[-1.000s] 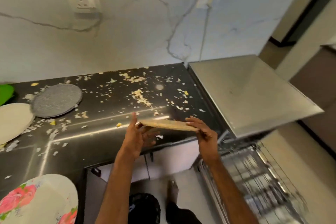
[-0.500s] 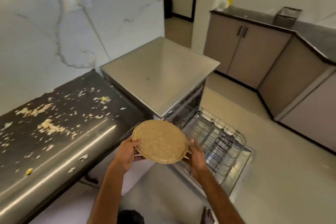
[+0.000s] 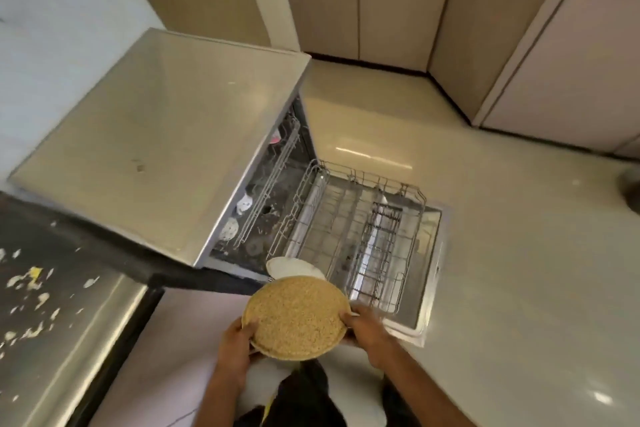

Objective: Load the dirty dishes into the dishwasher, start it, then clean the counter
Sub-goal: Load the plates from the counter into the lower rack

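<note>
**Dishwasher (image 3: 166, 135) standing open, tan plate (image 3: 296, 317) held beside it**

By the crumb-strewn tabletop (image 3: 69, 305), the lower rack (image 3: 363, 236) is sitting pulled out, a white plate (image 3: 294, 269) at its near corner. The left hand (image 3: 237, 340) and right hand (image 3: 367, 333) are gripping the tan plate's opposite rims, just before that rack. It is looking stiff, light, breakable; rim holds are suiting it.

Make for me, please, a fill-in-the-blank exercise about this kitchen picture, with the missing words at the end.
1. The left hand and right hand grip the tan plate, one on each ____.
2. The lower rack is pulled ____ of the dishwasher.
3. The white plate already sits in the lower ____.
Missing words: side; out; rack.
</note>
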Demonstrator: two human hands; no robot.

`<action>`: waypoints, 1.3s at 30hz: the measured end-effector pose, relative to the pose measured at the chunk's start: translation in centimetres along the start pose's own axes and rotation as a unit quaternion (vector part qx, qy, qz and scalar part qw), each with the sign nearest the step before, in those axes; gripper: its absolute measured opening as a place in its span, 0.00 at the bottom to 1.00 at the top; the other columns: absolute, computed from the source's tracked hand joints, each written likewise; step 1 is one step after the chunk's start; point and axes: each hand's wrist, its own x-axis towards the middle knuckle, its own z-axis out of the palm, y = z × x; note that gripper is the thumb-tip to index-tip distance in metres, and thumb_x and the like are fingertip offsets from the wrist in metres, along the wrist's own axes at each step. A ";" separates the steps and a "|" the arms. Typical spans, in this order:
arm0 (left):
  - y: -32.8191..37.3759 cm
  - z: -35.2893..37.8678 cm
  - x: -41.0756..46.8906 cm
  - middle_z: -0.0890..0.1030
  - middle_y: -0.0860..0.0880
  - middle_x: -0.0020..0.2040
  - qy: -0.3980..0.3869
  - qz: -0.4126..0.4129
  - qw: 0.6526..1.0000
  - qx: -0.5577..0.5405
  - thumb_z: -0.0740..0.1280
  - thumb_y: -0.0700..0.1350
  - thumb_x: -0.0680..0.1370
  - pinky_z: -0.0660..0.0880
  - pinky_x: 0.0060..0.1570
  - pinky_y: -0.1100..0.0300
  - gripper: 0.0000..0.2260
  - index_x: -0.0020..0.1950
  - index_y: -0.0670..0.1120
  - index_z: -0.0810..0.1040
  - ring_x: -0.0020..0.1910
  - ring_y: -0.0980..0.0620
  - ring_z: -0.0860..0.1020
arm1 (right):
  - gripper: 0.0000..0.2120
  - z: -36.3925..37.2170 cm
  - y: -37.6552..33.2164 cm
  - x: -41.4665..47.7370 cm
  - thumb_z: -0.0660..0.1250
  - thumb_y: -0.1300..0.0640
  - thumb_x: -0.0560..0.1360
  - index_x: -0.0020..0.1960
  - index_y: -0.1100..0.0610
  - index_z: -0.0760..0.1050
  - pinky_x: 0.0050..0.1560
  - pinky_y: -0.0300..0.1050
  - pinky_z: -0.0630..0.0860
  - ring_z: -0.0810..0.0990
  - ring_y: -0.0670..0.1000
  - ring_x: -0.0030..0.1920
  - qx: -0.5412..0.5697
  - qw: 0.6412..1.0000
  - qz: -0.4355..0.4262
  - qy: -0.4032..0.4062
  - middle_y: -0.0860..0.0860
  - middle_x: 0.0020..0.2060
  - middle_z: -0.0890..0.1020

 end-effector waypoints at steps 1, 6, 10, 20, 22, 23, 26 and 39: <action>0.4 0.8 1.2 0.79 0.40 0.57 -0.006 -0.002 1.000 0.018 0.61 0.40 0.83 0.78 0.43 0.50 0.07 0.56 0.47 0.77 0.54 0.39 0.78 | 0.14 0.0 0.3 1.0 0.61 0.65 0.82 0.67 0.64 0.70 0.35 0.43 0.82 0.83 0.55 0.47 0.012 1.000 0.007 0.014 0.63 0.59 0.80; 2.5 3.9 9.2 0.80 0.43 0.54 -0.028 -0.037 0.996 0.079 0.62 0.38 0.82 0.78 0.42 0.52 0.10 0.60 0.48 0.76 0.50 0.42 0.79 | 0.11 0.0 1.6 6.4 0.62 0.65 0.82 0.64 0.63 0.72 0.30 0.40 0.80 0.82 0.53 0.43 0.071 0.994 0.042 0.072 0.57 0.48 0.81; 3.3 6.3 17.9 0.80 0.42 0.55 -0.046 -0.049 0.989 0.135 0.63 0.37 0.82 0.78 0.42 0.50 0.11 0.62 0.48 0.76 0.49 0.43 0.79 | 0.09 1.0 1.9 12.8 0.60 0.65 0.83 0.62 0.59 0.71 0.28 0.40 0.78 0.82 0.53 0.41 0.138 0.982 0.057 0.112 0.55 0.46 0.81; 2.1 8.9 38.1 0.80 0.43 0.52 -0.002 -0.062 0.973 0.222 0.61 0.37 0.82 0.76 0.43 0.53 0.11 0.61 0.46 0.77 0.48 0.44 0.78 | 0.11 4.6 4.9 29.7 0.64 0.64 0.81 0.63 0.63 0.73 0.28 0.42 0.80 0.82 0.51 0.32 0.182 0.970 0.087 0.137 0.58 0.41 0.82; 1.6 8.9 40.2 0.80 0.44 0.52 0.006 -0.068 0.970 0.231 0.61 0.39 0.82 0.79 0.46 0.49 0.12 0.63 0.47 0.77 0.51 0.43 0.78 | 0.09 4.9 5.2 31.3 0.64 0.64 0.81 0.60 0.64 0.73 0.28 0.41 0.80 0.81 0.50 0.30 0.181 0.970 0.091 0.137 0.57 0.40 0.81; 1.3 8.9 41.1 0.80 0.44 0.54 0.008 -0.073 0.969 0.234 0.61 0.39 0.82 0.79 0.50 0.46 0.12 0.65 0.47 0.76 0.53 0.42 0.79 | 0.08 5.0 5.4 31.9 0.64 0.64 0.81 0.60 0.64 0.73 0.27 0.40 0.80 0.81 0.50 0.30 0.183 0.969 0.094 0.139 0.58 0.41 0.81; 0.9 9.3 42.6 0.80 0.43 0.55 0.006 -0.078 0.971 0.228 0.61 0.39 0.83 0.78 0.49 0.48 0.12 0.65 0.45 0.75 0.51 0.43 0.79 | 0.10 5.4 5.5 33.3 0.65 0.64 0.80 0.61 0.65 0.74 0.27 0.40 0.80 0.82 0.53 0.31 0.181 0.967 0.100 0.148 0.58 0.43 0.82; -0.3 10.4 46.6 0.79 0.46 0.46 0.001 -0.046 0.972 0.231 0.60 0.33 0.82 0.77 0.49 0.50 0.10 0.57 0.44 0.77 0.42 0.48 0.78 | 0.14 5.2 5.8 37.7 0.65 0.67 0.80 0.65 0.67 0.73 0.30 0.44 0.82 0.79 0.51 0.28 0.109 0.976 0.099 0.163 0.59 0.34 0.81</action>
